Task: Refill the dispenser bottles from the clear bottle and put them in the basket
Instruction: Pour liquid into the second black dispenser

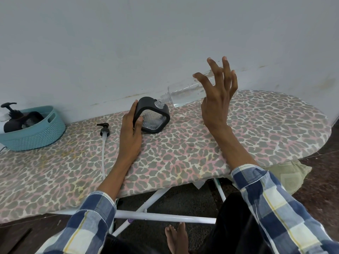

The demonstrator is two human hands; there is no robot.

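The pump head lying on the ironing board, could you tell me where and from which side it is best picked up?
Pinch the black collar of the pump head from above, probably with the left hand once it frees up. It lies flat beside that hand, spout toward the basket, and its thin white tube trails toward the board's near edge, too limp to lift by.

Teal basket (34,136), leopard-print ironing board (201,143)
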